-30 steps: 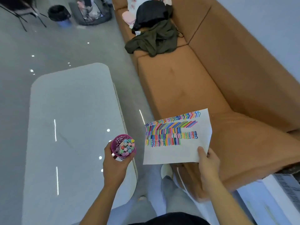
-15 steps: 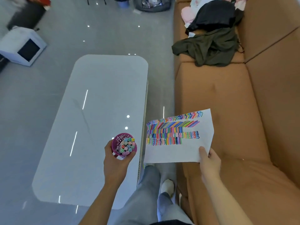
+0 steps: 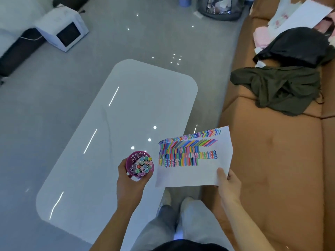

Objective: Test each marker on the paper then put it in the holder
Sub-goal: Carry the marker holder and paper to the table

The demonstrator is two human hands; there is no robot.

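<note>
Since the earlier frames our view has swung left and tipped up: the sofa (image 3: 272, 151) now fills only the right side, more of the grey floor (image 3: 54, 105) shows, and a white box with a dark screen (image 3: 63, 33) has come into sight at the upper left. Our hands have kept their grips throughout.

We cannot read anything on the marker caps; they are too small and blurred. Our left palm is hidden behind the holder, and our right fingers are hidden under the sheet, with only the thumb on top. The upper frame edge cuts off a grey bag (image 3: 219, 8) and a blue pot beside it. Our own legs and pale shoes (image 3: 188, 201) show at the bottom.

On the sofa, well away from us, lie an olive garment (image 3: 282, 91), a black garment (image 3: 297, 48), something pink and a white sheet. The white tabletop (image 3: 117, 133) carries only light reflections.

Our left hand (image 3: 129, 183) is curled shut around the purple holder (image 3: 131, 161), held upright above the tabletop's near right part. The markers (image 3: 144, 165) stand packed inside it, caps up. Our right hand (image 3: 228, 185) pinches the lower right corner of the paper (image 3: 190, 174), which hangs in the air just right of the holder, between tabletop and sofa. We see several rows of coloured test strokes across its upper half. Holder and paper sit close together without touching.
</note>
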